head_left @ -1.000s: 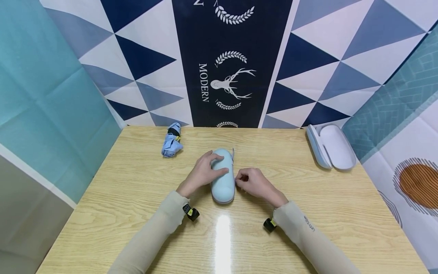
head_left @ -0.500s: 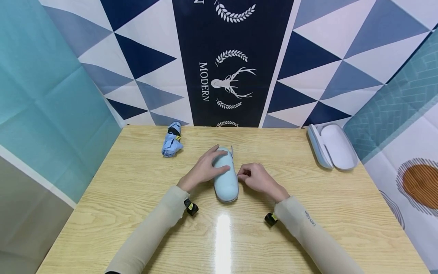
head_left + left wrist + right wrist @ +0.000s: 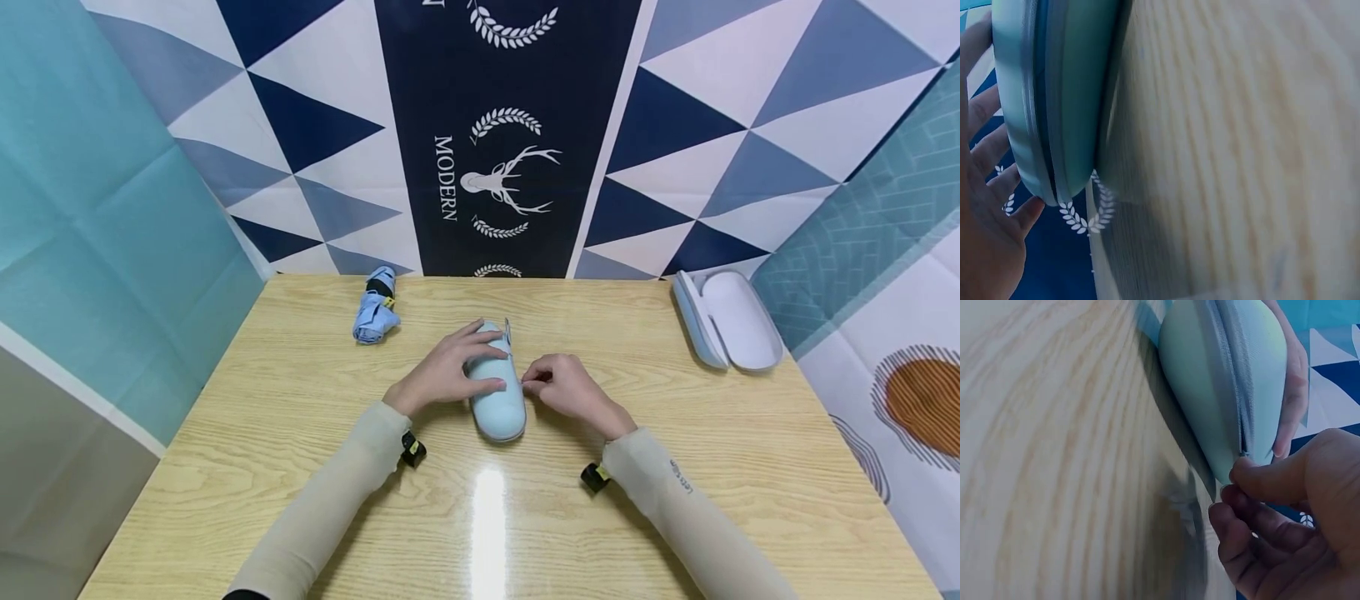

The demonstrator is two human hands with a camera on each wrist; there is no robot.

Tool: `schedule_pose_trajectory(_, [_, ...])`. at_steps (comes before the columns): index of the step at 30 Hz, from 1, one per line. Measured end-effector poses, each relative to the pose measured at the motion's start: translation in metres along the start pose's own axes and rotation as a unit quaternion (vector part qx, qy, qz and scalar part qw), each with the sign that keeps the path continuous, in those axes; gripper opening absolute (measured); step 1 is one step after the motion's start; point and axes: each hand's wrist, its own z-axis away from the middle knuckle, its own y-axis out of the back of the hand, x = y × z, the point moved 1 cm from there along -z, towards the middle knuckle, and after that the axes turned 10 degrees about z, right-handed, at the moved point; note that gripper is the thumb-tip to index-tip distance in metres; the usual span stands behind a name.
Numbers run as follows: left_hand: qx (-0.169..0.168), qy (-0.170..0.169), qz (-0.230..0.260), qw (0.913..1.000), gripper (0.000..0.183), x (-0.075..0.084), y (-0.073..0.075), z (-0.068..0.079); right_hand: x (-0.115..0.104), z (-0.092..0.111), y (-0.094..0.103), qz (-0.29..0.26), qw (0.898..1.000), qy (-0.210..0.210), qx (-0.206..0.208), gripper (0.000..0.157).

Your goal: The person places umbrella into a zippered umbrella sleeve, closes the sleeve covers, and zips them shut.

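A light blue, rounded zippered case (image 3: pixel 498 408) lies near the middle of the table. My left hand (image 3: pixel 442 371) rests over its top, with fingers spread and fairly straight; in the left wrist view the fingers (image 3: pixel 988 150) lie along the case (image 3: pixel 1079 94). My right hand (image 3: pixel 566 385) is at the right side of the case. In the right wrist view, its thumb and forefinger pinch at the zipper (image 3: pixel 1244 434), and the pull itself is mostly hidden by the fingertips. A small strap loop (image 3: pixel 507 329) sticks up at the far right end of the case.
A rolled light blue fabric bundle (image 3: pixel 377 308) with a dark band lies at the back left. An opened case (image 3: pixel 738 321) with a white inside stands at the back right. Patterned cloth walls (image 3: pixel 322 125) enclose the wooden table (image 3: pixel 637 350) at the back and sides.
The case has shifted slightly right and turned a little. My right hand has moved a short way along its side, away from me. My left hand stays on top, fingers spread wider.
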Motion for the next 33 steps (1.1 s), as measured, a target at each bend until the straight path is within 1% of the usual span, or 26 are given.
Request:
schedule_pose_trajectory(4, [-0.008, -0.004, -0.006, 0.9999, 0.050, -0.001, 0.002, 0.000, 0.000, 0.000, 0.002, -0.004, 1.000, 0.014, 0.005, 0.008])
schedule_pose_trajectory(9, [-0.017, 0.004, 0.000, 0.9998, 0.049, 0.003, 0.005, -0.001, 0.000, -0.002, 0.005, 0.003, 1.000, 0.013, -0.005, 0.007])
schedule_pose_trajectory(13, [-0.020, 0.002, 0.013, 0.9997, 0.049, 0.006, 0.006, -0.002, -0.001, -0.002, 0.006, 0.010, 1.000, 0.017, -0.013, 0.006])
schedule_pose_trajectory(18, [-0.021, 0.005, 0.024, 0.9995, 0.049, 0.004, 0.007, -0.002, -0.003, 0.000, 0.006, 0.010, 1.000, 0.014, -0.026, 0.007])
schedule_pose_trajectory(25, [-0.028, 0.013, 0.031, 0.9990, 0.049, 0.003, 0.008, -0.003, -0.004, 0.003, 0.007, 0.020, 0.999, 0.026, -0.023, 0.006])
schedule_pose_trajectory(33, [-0.031, 0.019, 0.043, 0.9984, 0.049, 0.002, 0.007, -0.002, -0.005, 0.012, 0.006, 0.013, 0.999, 0.041, -0.020, 0.008])
